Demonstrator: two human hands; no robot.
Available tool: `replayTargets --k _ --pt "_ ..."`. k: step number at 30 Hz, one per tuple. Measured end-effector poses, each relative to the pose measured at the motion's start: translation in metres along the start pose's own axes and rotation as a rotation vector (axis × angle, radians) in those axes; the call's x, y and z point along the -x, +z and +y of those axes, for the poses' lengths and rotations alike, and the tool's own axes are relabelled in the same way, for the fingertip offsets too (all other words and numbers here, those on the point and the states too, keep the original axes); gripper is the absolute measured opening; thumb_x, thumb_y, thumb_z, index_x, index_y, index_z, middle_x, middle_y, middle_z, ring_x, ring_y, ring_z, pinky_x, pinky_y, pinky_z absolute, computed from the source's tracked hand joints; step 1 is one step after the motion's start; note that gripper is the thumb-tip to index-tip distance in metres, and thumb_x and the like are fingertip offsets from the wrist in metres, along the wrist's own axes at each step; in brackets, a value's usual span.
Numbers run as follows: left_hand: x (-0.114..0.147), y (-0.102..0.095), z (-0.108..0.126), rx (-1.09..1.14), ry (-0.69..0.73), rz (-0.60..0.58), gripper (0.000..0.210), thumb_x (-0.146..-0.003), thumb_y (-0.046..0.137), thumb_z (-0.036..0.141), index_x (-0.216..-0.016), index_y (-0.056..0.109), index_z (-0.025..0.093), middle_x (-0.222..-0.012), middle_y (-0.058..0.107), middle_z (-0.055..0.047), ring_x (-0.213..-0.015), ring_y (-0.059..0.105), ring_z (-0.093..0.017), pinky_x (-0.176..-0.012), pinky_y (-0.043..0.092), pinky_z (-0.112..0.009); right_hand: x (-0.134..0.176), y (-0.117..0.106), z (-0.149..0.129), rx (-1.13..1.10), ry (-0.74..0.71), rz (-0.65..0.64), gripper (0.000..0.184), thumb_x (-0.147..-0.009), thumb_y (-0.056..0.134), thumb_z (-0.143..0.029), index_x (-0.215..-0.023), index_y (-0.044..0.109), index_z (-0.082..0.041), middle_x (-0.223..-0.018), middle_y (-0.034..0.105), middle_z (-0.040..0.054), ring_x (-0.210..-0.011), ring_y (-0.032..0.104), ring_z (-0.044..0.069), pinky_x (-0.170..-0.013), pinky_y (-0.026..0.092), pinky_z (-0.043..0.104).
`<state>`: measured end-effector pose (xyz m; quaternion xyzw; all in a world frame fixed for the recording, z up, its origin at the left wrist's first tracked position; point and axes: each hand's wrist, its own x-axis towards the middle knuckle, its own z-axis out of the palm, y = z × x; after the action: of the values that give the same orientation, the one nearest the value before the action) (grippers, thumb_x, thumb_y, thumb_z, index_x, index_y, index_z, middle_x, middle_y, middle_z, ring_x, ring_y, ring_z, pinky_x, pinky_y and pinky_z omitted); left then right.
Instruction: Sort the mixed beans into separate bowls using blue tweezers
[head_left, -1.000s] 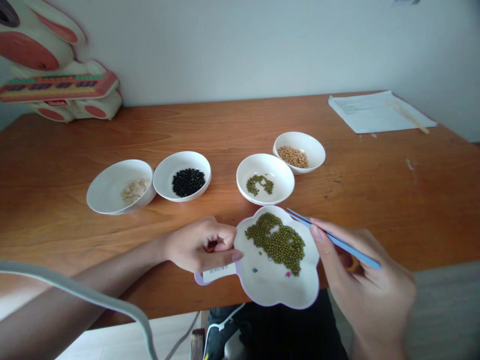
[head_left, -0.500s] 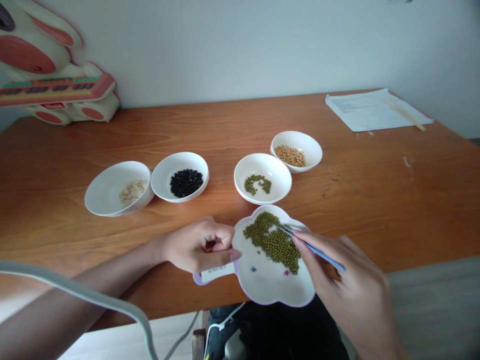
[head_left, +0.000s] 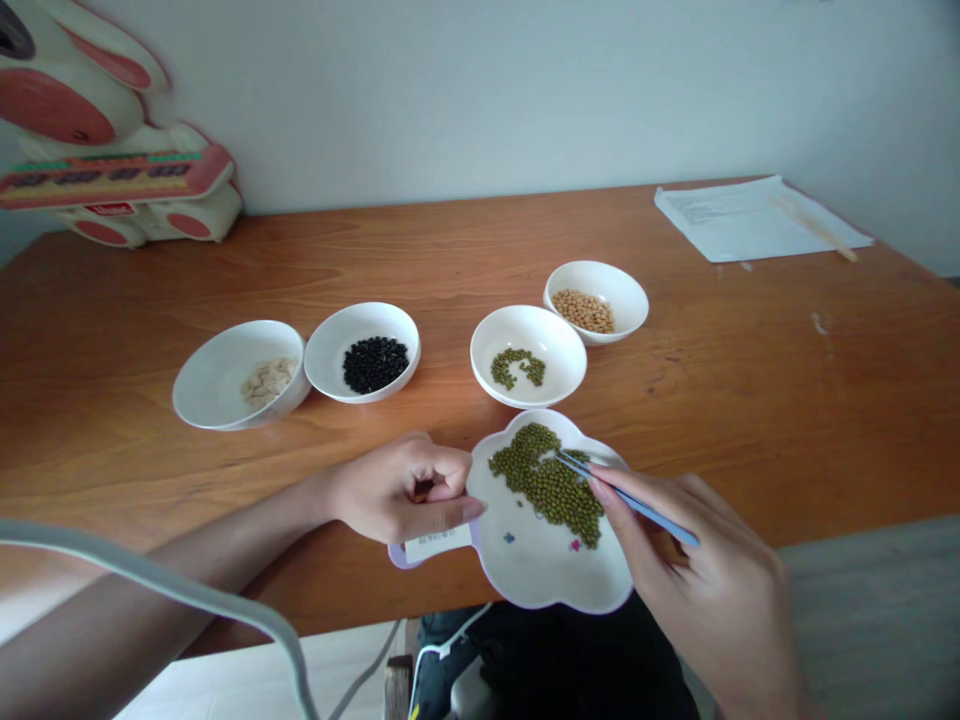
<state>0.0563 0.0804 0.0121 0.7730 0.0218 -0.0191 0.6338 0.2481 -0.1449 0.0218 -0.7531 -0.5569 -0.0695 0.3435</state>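
Note:
My left hand [head_left: 409, 492] is closed on the left rim of a white flower-shaped plate [head_left: 525, 575] with a lilac edge and a short handle. Green mung beans [head_left: 555, 490] lie spread over the plate's upper part. Between the fingers of my right hand [head_left: 709, 570] are blue tweezers [head_left: 637, 507], their tips down among the mung beans; whether a bean is pinched cannot be made out. Just behind the plate stands a white bowl [head_left: 551, 335] with a few mung beans inside.
Behind it another bowl [head_left: 626, 297] holds tan soybeans. Leftward are a bowl of black beans [head_left: 322, 350] and a bowl with pale flakes [head_left: 202, 385]. Papers with a stick [head_left: 742, 225] lie back right; a rabbit toy keyboard [head_left: 112, 180] stands back left. A grey cable [head_left: 187, 590] crosses the lower left.
The whole view has shifted very slightly. The tweezers' two tips look a little further apart; my left hand keeps its place on the plate.

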Motion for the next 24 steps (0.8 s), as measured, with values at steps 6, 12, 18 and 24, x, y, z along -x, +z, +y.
replayTargets --k 6,12,18,24 --pt "-0.001 0.0 0.002 -0.006 0.0 0.001 0.043 -0.096 0.062 0.019 -0.066 0.032 0.022 -0.059 0.033 0.009 -0.05 0.028 -0.006 -0.044 0.023 -0.021 0.002 0.001 0.0 0.003 0.022 0.0 0.015 -0.096 0.07 -0.024 -0.11 0.075 -0.025 -0.085 0.077 -0.0004 -0.068 0.068 0.01 -0.063 0.054 0.023" --pt "0.0 0.0 0.001 -0.007 -0.007 0.006 0.043 -0.096 0.062 0.021 -0.066 0.032 0.022 -0.057 0.033 0.01 -0.05 0.027 -0.006 -0.044 0.023 -0.02 0.001 0.002 0.001 -0.019 0.04 0.01 0.015 -0.094 0.071 -0.023 -0.109 0.077 -0.024 -0.083 0.077 -0.0002 -0.066 0.068 0.011 -0.061 0.054 0.023" --pt "0.0 0.0 0.0 0.008 -0.002 0.001 0.043 -0.096 0.062 0.021 -0.066 0.032 0.022 -0.059 0.034 0.009 -0.05 0.028 -0.006 -0.045 0.023 -0.021 0.001 -0.002 -0.002 -0.1 0.082 0.04 0.021 -0.092 0.073 -0.019 -0.11 0.076 -0.028 -0.089 0.077 -0.0004 -0.072 0.071 0.013 -0.064 0.057 0.026" --pt "-0.001 0.001 0.002 0.003 0.0 0.007 0.043 -0.096 0.061 0.021 -0.065 0.031 0.022 -0.057 0.033 0.01 -0.048 0.027 -0.005 -0.043 0.022 -0.02 -0.018 0.007 -0.006 -0.096 0.142 0.26 0.028 -0.088 0.076 -0.015 -0.111 0.077 -0.031 -0.089 0.077 -0.0015 -0.069 0.067 0.013 -0.063 0.053 0.029"
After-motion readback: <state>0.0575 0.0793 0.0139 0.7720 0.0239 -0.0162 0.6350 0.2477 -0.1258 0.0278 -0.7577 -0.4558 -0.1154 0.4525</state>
